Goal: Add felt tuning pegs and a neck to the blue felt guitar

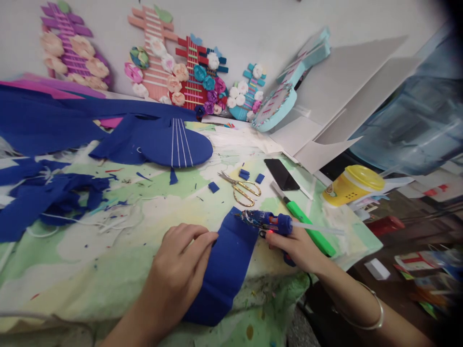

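Observation:
A strip of blue fabric (pixel 231 260) lies across the table's front edge, its lower part hanging over. My right hand (pixel 294 246) grips a dark blue glue gun (pixel 278 223) with a clear glue stick out of its back. The gun's nozzle is over the strip's far end, and a small red light glows by my fingers. At the strip's left edge is my left hand (pixel 184 265), fingers bent and pinched together; whatever is between the fingertips is hidden. Beyond the strip are gold-handled scissors (pixel 244 191) and several small blue pieces (pixel 213 187).
A green utility knife (pixel 311 229), a black phone (pixel 281 174) and a yellow tub (pixel 352 185) stand or lie on the right. Behind are a blue rounded panel with white strings (pixel 177 144) and flower-trimmed guitar shapes (pixel 155 48). Blue scraps (pixel 68 193) pile up left.

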{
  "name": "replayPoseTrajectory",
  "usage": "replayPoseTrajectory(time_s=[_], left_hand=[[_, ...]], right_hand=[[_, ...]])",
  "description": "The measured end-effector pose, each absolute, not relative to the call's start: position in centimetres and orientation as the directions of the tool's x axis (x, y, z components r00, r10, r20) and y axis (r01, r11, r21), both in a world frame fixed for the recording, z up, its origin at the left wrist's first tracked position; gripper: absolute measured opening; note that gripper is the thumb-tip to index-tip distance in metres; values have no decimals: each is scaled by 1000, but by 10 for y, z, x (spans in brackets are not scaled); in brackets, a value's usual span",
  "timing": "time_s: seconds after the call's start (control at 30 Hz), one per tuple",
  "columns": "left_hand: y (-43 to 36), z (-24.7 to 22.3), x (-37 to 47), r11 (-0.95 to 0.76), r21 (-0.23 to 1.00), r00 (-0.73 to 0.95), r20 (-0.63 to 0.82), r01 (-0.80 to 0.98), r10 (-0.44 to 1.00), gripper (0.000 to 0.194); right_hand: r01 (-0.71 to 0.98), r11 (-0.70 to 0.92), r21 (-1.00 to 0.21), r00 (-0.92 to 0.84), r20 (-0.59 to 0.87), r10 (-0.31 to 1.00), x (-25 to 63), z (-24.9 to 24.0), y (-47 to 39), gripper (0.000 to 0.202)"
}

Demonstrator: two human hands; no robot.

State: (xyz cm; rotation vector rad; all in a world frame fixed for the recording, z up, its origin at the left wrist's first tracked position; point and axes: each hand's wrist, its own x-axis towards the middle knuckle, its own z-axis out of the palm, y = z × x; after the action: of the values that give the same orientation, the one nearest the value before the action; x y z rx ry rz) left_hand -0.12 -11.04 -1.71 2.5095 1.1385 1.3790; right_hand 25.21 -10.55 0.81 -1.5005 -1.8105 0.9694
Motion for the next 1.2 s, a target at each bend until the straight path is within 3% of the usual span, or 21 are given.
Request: replayPoseTrajectory(time_s=[0.77,1.2], left_hand=[[-107,-23,1,-716,340,410,638,609,652,16],[-107,-25,1,-725,337,420,639,601,645,16]], right_hand=[[542,-2,-840,-140,-93,986,265,25,-129,23],[566,70,-821,-181,-40,983,252,13,-95,21]])
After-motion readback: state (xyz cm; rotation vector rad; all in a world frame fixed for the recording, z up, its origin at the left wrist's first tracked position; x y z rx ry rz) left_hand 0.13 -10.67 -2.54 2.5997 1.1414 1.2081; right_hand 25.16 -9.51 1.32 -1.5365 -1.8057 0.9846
